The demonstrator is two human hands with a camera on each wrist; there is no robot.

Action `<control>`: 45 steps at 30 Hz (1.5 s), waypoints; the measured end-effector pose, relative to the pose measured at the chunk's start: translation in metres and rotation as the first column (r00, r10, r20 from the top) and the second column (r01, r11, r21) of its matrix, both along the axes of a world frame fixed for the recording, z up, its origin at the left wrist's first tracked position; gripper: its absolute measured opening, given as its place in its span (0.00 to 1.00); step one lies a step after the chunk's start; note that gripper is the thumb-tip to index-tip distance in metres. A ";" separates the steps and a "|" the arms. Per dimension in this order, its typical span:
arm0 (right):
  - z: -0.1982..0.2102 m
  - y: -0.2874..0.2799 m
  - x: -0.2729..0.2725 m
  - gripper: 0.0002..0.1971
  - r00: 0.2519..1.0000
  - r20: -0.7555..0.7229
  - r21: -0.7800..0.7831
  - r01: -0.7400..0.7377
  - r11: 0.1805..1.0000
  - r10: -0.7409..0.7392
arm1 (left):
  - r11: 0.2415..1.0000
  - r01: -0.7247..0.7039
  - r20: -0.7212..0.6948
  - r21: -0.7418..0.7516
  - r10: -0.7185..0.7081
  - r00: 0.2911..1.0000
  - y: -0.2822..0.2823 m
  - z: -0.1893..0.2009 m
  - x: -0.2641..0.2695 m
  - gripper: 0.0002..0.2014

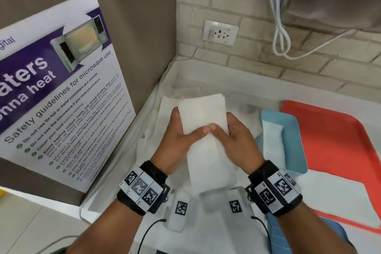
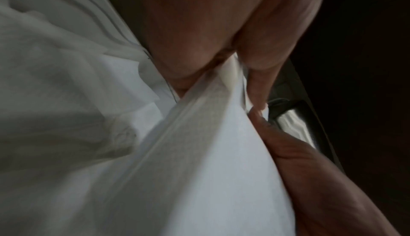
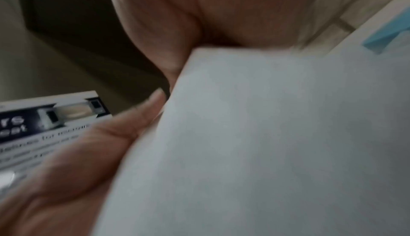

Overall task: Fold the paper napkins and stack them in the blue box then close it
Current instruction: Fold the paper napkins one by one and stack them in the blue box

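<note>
A white paper napkin (image 1: 203, 113), folded into a long strip, is held above the counter between both hands. My left hand (image 1: 181, 132) grips its left edge, thumb on top. My right hand (image 1: 231, 132) grips its right edge, and the two thumbs meet on the paper. The wrist views show the napkin (image 2: 210, 152) (image 3: 266, 134) close up, pinched between thumb and fingers. The light blue box (image 1: 288, 130) stands open to the right of my hands with folded napkins (image 1: 272, 140) inside. More unfolded napkins (image 1: 165, 107) lie spread beneath my hands.
A red tray (image 1: 340, 146) lies right of the box. A microwave safety poster (image 1: 61, 99) leans on the brown wall at left. A wall socket (image 1: 221, 33) and a looped white cable (image 1: 282, 43) are on the brick wall behind. The counter edge runs at lower left.
</note>
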State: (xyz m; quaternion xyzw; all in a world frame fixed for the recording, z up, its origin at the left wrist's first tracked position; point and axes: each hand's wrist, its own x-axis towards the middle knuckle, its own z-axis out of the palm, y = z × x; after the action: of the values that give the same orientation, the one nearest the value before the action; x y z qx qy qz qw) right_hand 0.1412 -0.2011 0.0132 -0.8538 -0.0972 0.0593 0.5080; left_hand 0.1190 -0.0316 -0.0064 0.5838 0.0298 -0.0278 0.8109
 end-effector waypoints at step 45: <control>-0.087 -0.006 -0.025 0.18 0.951 -0.107 -0.657 -0.288 0.697 0.292 | 0.893 -0.408 0.144 0.189 0.386 0.911 0.060 -0.003 0.018 0.32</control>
State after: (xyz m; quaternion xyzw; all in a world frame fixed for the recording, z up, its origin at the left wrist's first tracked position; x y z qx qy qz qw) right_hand 0.1159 -0.2070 -0.0738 -0.9523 -0.2040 0.1666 0.1541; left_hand 0.1369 0.0280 -0.0094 0.6500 0.1096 0.1719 0.7321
